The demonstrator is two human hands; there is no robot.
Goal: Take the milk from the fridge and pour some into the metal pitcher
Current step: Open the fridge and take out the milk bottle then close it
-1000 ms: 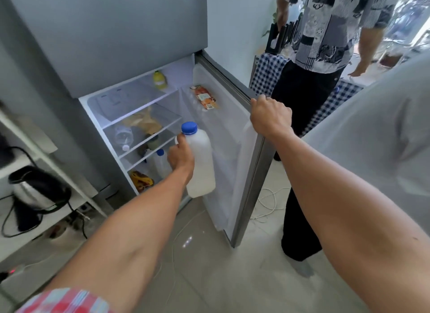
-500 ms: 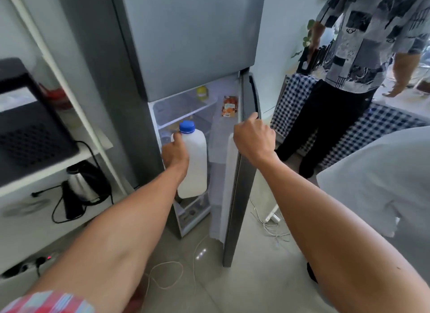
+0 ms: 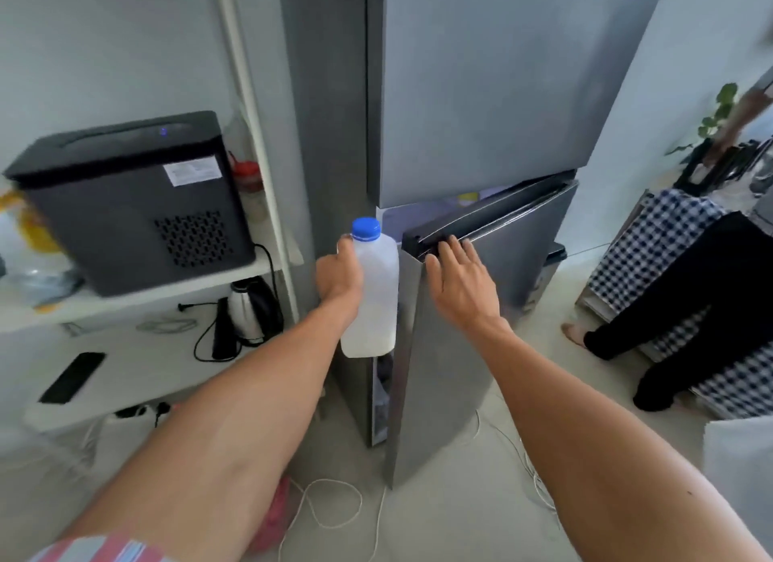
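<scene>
My left hand [image 3: 339, 278] grips a white milk bottle [image 3: 374, 298] with a blue cap, held upright outside the grey fridge [image 3: 472, 89], in front of the narrow gap at its lower compartment. My right hand [image 3: 458, 278] lies flat with spread fingers against the top corner of the lower fridge door [image 3: 451, 352], which stands almost closed. No metal pitcher is in view.
White shelves [image 3: 138, 298] at the left carry a black appliance [image 3: 134, 201], a kettle [image 3: 247, 310] and a dark phone [image 3: 73, 377]. Cables [image 3: 330, 503] lie on the floor. Another person [image 3: 686, 310] stands at the right by a checked cloth.
The milk bottle has come out of the fridge in my left hand. My right hand let go of the door edge and now pushes it flat; the door has swung nearly closed.
</scene>
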